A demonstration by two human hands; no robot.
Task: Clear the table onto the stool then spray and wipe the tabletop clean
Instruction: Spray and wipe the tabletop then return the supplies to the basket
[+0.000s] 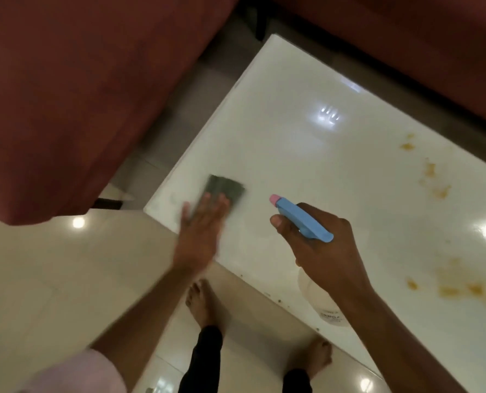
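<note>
A glossy white tabletop (307, 154) fills the middle and right of the head view. My left hand (199, 231) lies flat, fingers straight, pressing a grey-green cloth (224, 187) onto the table's near left corner; the hand is motion-blurred. My right hand (318, 245) grips a spray bottle (304, 219) with a blue trigger head and pink nozzle, held above the table and pointing toward the cloth. Its pale body (321, 302) hangs below my wrist. Yellow-brown stains (434, 177) mark the right side, with more stains (457, 285) toward the near right.
Dark red sofas stand at the left (80, 95) and along the far side (406, 46), close to the table edges. A glossy beige tile floor (66, 279) lies below, and my bare feet (200, 302) stand at the table's near edge.
</note>
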